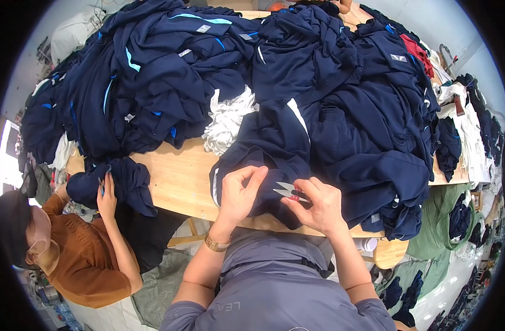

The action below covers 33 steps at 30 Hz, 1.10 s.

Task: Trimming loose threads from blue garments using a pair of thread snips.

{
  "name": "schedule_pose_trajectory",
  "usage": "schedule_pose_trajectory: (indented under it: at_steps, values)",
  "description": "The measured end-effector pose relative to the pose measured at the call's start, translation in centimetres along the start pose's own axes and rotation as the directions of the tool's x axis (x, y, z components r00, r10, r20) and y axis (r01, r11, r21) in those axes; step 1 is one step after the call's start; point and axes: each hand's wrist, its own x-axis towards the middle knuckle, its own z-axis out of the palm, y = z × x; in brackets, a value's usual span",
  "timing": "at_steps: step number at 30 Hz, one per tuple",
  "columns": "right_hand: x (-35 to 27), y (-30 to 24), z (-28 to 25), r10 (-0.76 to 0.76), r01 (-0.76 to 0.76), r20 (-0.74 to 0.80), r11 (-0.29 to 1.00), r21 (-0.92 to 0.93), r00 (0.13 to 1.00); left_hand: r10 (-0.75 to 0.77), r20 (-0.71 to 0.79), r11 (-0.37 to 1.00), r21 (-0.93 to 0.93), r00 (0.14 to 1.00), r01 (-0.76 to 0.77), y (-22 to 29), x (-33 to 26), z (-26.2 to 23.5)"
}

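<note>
In my right hand (321,204) is a pair of thread snips (286,190), its two pointed blades apart and facing left. A navy garment (280,160) with a white stripe lies under both hands at the table's near edge. My left hand (240,193), with a bracelet at its wrist, is raised over this garment. Thumb and fingers are drawn together in a pinch; I cannot make out what, if anything, is between the tips. A narrow space separates the left thumb from the blade tips.
Navy garments (169,83) are heaped across the wooden table (181,176), with a bunch of white cloth strips (230,118) in the middle. To the left a co-worker in brown (92,254) handles a navy piece (134,182). Green cloth (440,220) hangs at the right.
</note>
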Motion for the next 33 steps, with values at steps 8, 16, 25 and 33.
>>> schedule_pose_trajectory:
  at_steps: [8,16,25,33]
  values:
    - [0.09,-0.19,-0.05,0.008,-0.008,-0.001,1.0,-0.001,1.0,0.005,-0.001,1.0,0.016,1.0,-0.005,0.15,-0.07,0.18]
    - [0.1,-0.05,-0.34,0.028,-0.028,0.006,0.998,0.05,1.0,0.01,-0.016,0.999,0.034,1.0,-0.01,0.26,-0.04,0.2]
    - [-0.02,-0.08,-0.12,0.014,-0.014,0.001,1.0,0.022,1.0,0.024,-0.023,0.998,0.05,0.999,-0.023,0.09,-0.04,0.29]
    - [-0.01,-0.57,0.07,0.057,-0.058,0.032,0.997,0.05,0.998,0.019,-0.02,0.999,0.037,1.0,-0.018,0.12,-0.19,0.4]
